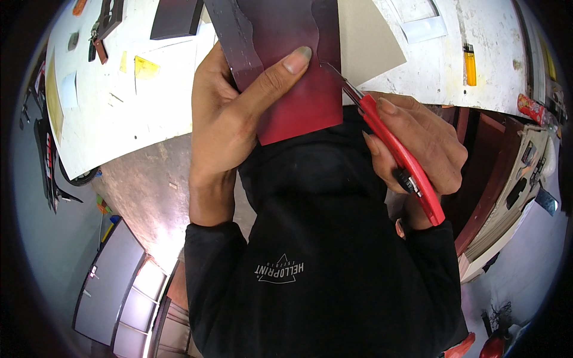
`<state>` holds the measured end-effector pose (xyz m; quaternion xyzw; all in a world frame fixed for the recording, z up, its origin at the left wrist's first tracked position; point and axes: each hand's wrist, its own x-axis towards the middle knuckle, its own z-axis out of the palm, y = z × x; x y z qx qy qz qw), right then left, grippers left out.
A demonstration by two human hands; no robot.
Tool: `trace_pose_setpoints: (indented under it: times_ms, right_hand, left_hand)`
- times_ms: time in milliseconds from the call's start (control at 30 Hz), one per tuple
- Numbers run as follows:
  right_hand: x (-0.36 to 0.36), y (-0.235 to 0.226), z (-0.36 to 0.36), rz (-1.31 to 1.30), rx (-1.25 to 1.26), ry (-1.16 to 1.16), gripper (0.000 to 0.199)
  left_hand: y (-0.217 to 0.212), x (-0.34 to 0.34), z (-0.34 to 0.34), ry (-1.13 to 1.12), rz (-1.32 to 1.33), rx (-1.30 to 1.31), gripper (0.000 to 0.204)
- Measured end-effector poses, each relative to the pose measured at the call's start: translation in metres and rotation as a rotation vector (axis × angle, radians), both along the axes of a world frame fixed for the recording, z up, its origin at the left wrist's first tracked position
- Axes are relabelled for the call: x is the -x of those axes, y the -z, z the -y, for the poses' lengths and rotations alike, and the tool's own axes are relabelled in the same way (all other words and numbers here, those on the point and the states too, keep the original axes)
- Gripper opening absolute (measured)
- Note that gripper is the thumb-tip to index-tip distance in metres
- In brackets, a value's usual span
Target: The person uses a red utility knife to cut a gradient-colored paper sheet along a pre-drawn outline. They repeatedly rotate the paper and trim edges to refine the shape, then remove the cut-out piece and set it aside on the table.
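My left hand (239, 107) grips a flat sheet (298, 116) that fades from dark purple to red, with the thumb pressed on its face. Wavy lines run down the sheet, and a darker strip (236, 36) lies along its left side. In my right hand (421, 137) is a red utility knife (397, 152) with a black slider. Its blade tip meets the sheet at the right wavy line, just right of my left thumb. The fingers of my left hand behind the sheet are hidden.
Under the sheet spreads a white table (161, 107). A grey-beige board (373, 42) lies behind it. On the right are a yellow lighter (470, 65) and a red wrapper (531, 109). A dark block (176, 18) and yellow scraps (145, 67) lie on the left.
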<state>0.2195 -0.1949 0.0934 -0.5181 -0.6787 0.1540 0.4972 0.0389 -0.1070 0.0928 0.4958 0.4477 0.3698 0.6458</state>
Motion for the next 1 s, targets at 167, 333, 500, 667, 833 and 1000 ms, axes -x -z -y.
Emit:
trace_pose_setpoints:
  times_ms: [167, 333, 500, 667, 833, 1000]
  right_hand:
    - [-0.001, 0.002, 0.002, 0.020, 0.002, 0.004, 0.042]
    - [-0.003, 0.002, 0.004, 0.012, 0.008, -0.011, 0.044]
    - [0.000, 0.000, 0.011, 0.014, 0.006, 0.000, 0.043]
    - [0.002, 0.006, 0.016, -0.005, -0.003, 0.050, 0.039]
    - [0.003, 0.013, 0.016, -0.009, -0.014, 0.073, 0.035]
    - [0.008, 0.019, 0.019, -0.123, 0.031, 0.069, 0.035]
  left_hand:
    - [0.002, -0.001, 0.000, 0.017, -0.021, -0.062, 0.029]
    - [0.004, -0.002, 0.002, 0.035, -0.076, -0.170, 0.028]
    - [0.001, -0.002, 0.008, -0.018, 0.006, -0.087, 0.029]
    - [0.007, -0.001, 0.010, 0.047, -0.084, -0.196, 0.028]
    - [0.013, -0.002, 0.007, 0.045, -0.080, -0.215, 0.027]
    - [0.012, -0.006, 0.008, 0.027, -0.059, -0.197, 0.026]
